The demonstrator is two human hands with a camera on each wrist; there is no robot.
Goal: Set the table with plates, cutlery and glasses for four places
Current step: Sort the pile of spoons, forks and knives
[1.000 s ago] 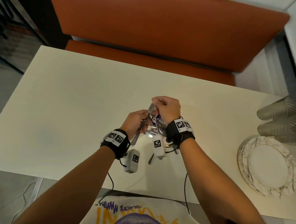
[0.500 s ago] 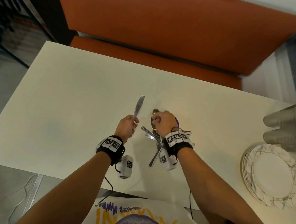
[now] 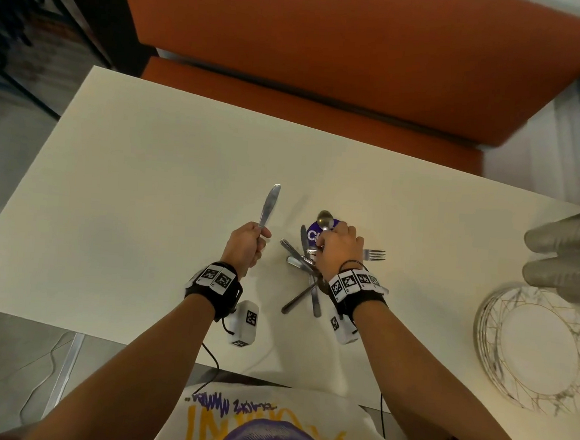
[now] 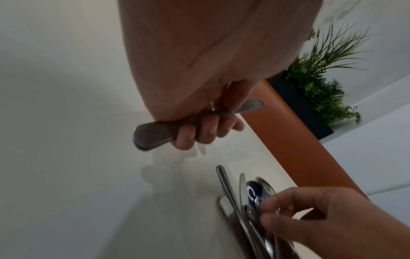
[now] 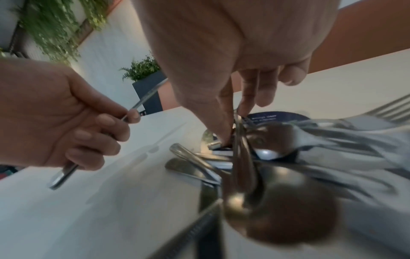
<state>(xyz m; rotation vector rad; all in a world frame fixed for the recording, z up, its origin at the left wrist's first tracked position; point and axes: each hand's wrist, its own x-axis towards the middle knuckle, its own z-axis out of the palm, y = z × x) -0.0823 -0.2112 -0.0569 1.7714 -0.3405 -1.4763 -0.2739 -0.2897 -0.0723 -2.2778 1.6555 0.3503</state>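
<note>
Our left hand [image 3: 245, 244] grips a knife [image 3: 269, 204]; just right of it, our right hand [image 3: 340, 245] pinches a spoon [image 3: 325, 219] over the cutlery pile [image 3: 300, 268]

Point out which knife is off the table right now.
The knife gripped in the left hand, blade pointing away from the person; the other knife lies in the cutlery pile under the right hand.

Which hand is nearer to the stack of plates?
Right. The right hand works at the cutlery pile, closer to the stack of plates; the left hand holds a knife beyond it.
</note>
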